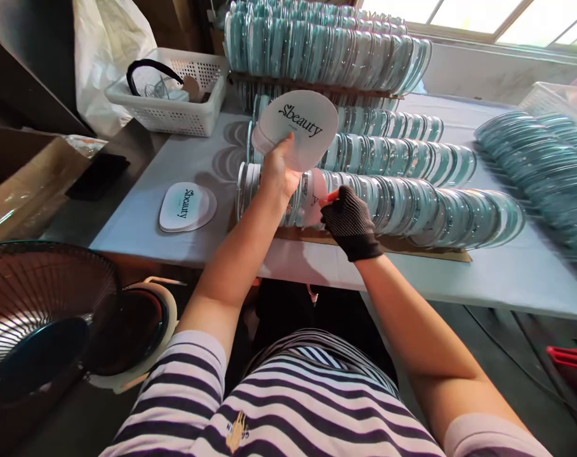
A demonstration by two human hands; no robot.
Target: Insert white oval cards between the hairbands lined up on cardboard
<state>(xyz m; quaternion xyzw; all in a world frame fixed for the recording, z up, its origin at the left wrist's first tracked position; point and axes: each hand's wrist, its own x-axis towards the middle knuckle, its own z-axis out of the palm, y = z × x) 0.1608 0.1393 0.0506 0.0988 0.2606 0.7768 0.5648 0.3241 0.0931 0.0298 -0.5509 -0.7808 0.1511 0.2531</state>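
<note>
My left hand (pixel 281 168) is closed on a stack of rounded white cards (pixel 311 105) printed "beauty", held above the rows of discs. My right hand (pixel 349 219), in a black dotted glove with bare fingertips, pinches the edge of a single pinkish-white printed card (pixel 315 197). That card stands among the clear, round, mirror-like discs (pixel 402 203) of the nearest row. A second small stack of the same cards (pixel 186 206) lies on the table to the left.
More rows of discs (pixel 326 57) stand behind, and others (pixel 540 171) lean at the right. A white basket (pixel 174 108) holding a black band sits at the back left of the cloth-covered table (pixel 145 171). A fan (pixel 45 317) stands at the lower left.
</note>
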